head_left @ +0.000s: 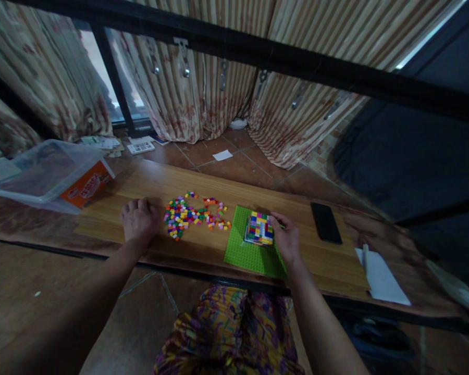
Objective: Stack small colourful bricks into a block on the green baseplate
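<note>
A small block built of multicoloured toy bricks point(259, 229) stands on a bright green studded baseplate point(245, 255). My right hand point(286, 237) is at the block's right side, thumb and forefinger closed at its upper right edge. Whether a loose brick is between those fingertips is too small to tell. On the wooden board, left of the loose bricks, rests my left hand point(139, 220), its fingers curled in and nothing seen in it. Between the hands lies a scattered pile of loose toy bricks point(182, 214) in many colours.
A clear plastic bin point(50, 174) with an orange label stands at the far left of the wooden board point(156, 177). A black phone point(326, 223) lies right of the baseplate. White paper point(386, 278) with a pen-like object is at the right end. Curtains hang behind.
</note>
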Demonstrator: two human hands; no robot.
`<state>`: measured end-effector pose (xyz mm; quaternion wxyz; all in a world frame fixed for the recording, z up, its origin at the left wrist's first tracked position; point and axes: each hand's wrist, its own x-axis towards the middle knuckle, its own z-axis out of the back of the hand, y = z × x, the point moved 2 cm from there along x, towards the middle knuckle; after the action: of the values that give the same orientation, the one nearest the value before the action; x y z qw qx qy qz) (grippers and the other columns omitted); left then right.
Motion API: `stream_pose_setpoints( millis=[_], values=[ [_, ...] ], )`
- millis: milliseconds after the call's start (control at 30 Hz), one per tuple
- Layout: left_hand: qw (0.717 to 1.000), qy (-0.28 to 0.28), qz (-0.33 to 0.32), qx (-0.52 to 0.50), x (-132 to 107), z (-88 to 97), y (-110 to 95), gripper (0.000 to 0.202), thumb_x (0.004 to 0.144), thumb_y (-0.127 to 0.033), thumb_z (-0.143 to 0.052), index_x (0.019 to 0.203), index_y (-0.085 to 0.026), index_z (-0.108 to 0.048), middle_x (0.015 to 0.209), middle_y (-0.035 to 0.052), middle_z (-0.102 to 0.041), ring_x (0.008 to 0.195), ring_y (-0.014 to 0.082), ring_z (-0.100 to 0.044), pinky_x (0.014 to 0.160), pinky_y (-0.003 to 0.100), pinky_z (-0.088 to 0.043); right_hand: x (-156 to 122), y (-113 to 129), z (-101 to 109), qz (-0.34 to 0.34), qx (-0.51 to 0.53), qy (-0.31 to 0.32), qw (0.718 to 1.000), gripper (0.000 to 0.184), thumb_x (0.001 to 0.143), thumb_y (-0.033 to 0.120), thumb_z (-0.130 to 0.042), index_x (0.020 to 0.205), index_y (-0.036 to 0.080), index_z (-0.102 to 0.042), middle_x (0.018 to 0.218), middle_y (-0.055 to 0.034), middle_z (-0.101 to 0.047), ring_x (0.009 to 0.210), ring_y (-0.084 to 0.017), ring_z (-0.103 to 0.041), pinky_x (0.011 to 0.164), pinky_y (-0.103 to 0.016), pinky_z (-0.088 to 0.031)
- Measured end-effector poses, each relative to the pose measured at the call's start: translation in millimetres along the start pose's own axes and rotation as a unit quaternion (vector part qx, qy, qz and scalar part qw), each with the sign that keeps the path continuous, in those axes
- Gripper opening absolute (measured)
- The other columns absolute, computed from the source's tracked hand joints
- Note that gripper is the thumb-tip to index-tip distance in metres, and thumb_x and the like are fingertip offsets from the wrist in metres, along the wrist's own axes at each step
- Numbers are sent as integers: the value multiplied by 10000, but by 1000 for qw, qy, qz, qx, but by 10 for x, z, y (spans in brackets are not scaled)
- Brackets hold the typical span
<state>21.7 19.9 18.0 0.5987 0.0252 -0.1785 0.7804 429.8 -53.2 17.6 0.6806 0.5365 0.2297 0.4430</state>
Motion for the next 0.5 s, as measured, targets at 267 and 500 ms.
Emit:
stream_pose_setpoints(
  millis=[267, 500],
  values=[
    [1000, 1, 0, 1, 1, -5, -6, 397, 899, -290, -387, 1143, -88, -627, 1219, 238, -590, 1165, 397, -505, 970, 520, -409, -68, 64, -58, 0, 3, 14, 1000, 422, 807, 529, -619, 992, 171, -746, 987, -102, -763, 859, -223, -692, 800, -380, -539],
    [1000, -1, -1, -8, 1, -22, 10, 377, 898, -286, -402, 1131, -95, -628, 1214, 237, -588, 1167, 393, -504, 976, 520, -403, -67, 96, -53, 25, -22, 22, 999, 430, 825, 531, -601, 982, 158, -747, 983, -112, -759, 866, -230, -693, 799, -381, -535]
  ],
)
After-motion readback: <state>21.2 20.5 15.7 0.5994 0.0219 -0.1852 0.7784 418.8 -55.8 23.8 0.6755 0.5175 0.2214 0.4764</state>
